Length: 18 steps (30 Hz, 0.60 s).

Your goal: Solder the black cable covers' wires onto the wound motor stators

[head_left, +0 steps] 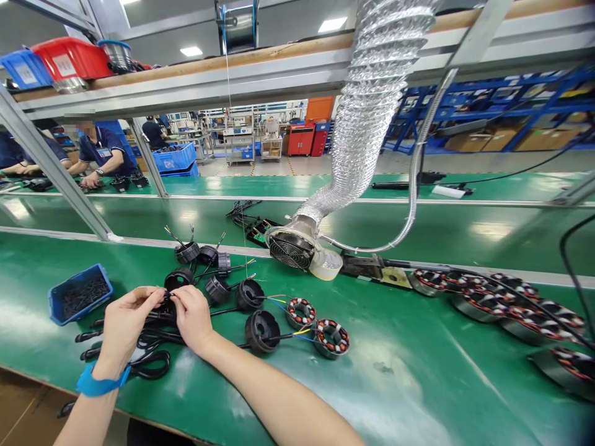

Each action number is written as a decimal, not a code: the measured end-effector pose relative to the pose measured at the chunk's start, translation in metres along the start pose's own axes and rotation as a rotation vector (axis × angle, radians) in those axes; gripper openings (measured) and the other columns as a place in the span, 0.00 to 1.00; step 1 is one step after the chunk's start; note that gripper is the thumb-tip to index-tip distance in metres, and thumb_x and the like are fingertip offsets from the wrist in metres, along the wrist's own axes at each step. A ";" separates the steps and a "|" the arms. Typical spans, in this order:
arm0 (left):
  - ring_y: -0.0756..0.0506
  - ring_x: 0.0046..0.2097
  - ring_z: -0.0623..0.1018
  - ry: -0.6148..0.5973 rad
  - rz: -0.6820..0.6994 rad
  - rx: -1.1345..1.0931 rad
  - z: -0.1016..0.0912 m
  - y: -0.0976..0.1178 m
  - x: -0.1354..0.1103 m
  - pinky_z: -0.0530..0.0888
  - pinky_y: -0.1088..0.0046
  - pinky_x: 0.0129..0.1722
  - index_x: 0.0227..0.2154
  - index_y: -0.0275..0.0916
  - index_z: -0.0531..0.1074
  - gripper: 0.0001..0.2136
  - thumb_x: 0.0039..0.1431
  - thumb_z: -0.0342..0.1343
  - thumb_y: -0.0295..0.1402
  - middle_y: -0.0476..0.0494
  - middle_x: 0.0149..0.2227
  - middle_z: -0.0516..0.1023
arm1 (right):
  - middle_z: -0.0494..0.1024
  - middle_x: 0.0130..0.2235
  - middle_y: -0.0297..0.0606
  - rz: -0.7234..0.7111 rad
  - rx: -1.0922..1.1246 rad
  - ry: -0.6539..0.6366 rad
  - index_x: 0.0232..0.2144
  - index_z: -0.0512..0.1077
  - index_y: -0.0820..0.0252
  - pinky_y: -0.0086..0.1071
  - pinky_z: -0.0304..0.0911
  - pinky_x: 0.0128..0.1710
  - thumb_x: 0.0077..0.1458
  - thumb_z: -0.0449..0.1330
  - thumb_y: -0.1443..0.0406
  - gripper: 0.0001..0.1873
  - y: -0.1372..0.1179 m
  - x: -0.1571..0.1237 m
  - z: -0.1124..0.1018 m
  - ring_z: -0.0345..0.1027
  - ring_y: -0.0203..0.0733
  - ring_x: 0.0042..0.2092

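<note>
My left hand [132, 316], a blue band on its wrist, pinches a small dark piece whose kind I cannot make out. Close against it, my right hand [193, 316] closes its fingertips on the same spot, hiding most of the piece. Below both hands lie bundled black power cables [153, 359]. Black round plastic housings [263, 331] with cables surround the area to the right and behind. Coloured wires run from two of them to copper-wound stators, one nearer [331, 338] and one farther [301, 313]. Left of my hands stands a blue bin [105, 275] of small black pieces.
A fan-fronted extractor [292, 248] hangs from a silver duct [367, 93] over the green bench. Beside it stands a pale round container [326, 265]. Several stators [488, 300] lie at right. A thin strand drops from an overhead spool [239, 28]. Co-workers [100, 152] are at far left.
</note>
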<state>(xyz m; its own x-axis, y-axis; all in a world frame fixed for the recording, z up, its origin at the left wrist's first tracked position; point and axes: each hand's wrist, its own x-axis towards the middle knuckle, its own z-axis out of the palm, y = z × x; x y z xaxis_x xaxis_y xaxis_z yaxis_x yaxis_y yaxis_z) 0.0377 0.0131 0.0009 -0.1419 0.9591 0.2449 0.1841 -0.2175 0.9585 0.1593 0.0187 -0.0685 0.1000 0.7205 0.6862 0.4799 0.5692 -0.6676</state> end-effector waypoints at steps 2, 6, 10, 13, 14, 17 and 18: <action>0.43 0.36 0.78 -0.011 0.015 0.031 -0.001 0.001 0.000 0.78 0.66 0.40 0.32 0.36 0.79 0.17 0.44 0.67 0.45 0.42 0.35 0.82 | 0.77 0.39 0.41 0.003 -0.010 -0.002 0.40 0.75 0.60 0.33 0.64 0.43 0.65 0.53 0.68 0.10 0.000 0.000 0.000 0.69 0.40 0.41; 0.41 0.37 0.79 -0.088 0.089 0.263 -0.018 0.006 0.009 0.77 0.68 0.39 0.34 0.40 0.79 0.18 0.46 0.65 0.49 0.44 0.36 0.83 | 0.77 0.39 0.40 0.007 -0.037 -0.007 0.40 0.75 0.60 0.33 0.64 0.42 0.65 0.53 0.67 0.10 -0.001 0.000 -0.001 0.70 0.40 0.41; 0.43 0.35 0.79 -0.215 0.287 0.614 -0.035 0.011 0.020 0.74 0.73 0.35 0.30 0.43 0.78 0.17 0.49 0.59 0.52 0.47 0.34 0.82 | 0.77 0.39 0.40 -0.001 -0.062 -0.022 0.40 0.75 0.60 0.33 0.63 0.42 0.64 0.54 0.67 0.09 -0.002 0.000 -0.001 0.70 0.40 0.40; 0.45 0.29 0.76 -0.256 0.395 0.718 -0.036 0.013 0.023 0.71 0.74 0.29 0.27 0.43 0.75 0.17 0.54 0.55 0.52 0.47 0.29 0.80 | 0.77 0.39 0.40 -0.010 -0.076 -0.037 0.41 0.75 0.59 0.34 0.63 0.42 0.65 0.54 0.67 0.09 -0.002 0.000 0.000 0.70 0.40 0.40; 0.45 0.28 0.75 -0.261 0.419 0.744 -0.034 0.014 0.023 0.70 0.74 0.28 0.27 0.43 0.75 0.18 0.55 0.53 0.52 0.48 0.28 0.80 | 0.77 0.38 0.40 -0.012 -0.080 -0.040 0.41 0.75 0.59 0.34 0.63 0.42 0.65 0.54 0.67 0.09 -0.002 0.000 0.000 0.70 0.40 0.40; 0.47 0.24 0.71 -0.246 0.486 0.813 -0.031 0.014 0.021 0.66 0.74 0.25 0.25 0.43 0.73 0.18 0.56 0.52 0.52 0.49 0.25 0.77 | 0.77 0.38 0.39 -0.018 -0.094 -0.043 0.41 0.75 0.59 0.33 0.63 0.42 0.64 0.55 0.68 0.09 -0.002 -0.001 0.000 0.70 0.40 0.40; 0.48 0.23 0.69 -0.239 0.505 0.830 -0.031 0.014 0.021 0.66 0.74 0.25 0.24 0.43 0.73 0.18 0.56 0.52 0.53 0.49 0.23 0.75 | 0.77 0.38 0.39 -0.019 -0.100 -0.042 0.40 0.75 0.59 0.33 0.63 0.42 0.64 0.55 0.67 0.09 -0.001 -0.001 0.000 0.70 0.40 0.39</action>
<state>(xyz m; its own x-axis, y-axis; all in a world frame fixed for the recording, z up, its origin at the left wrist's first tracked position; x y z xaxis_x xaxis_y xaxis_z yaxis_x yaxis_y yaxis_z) 0.0071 0.0246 0.0240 0.3225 0.8203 0.4723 0.8029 -0.5014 0.3225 0.1583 0.0174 -0.0683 0.0543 0.7269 0.6846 0.5662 0.5424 -0.6207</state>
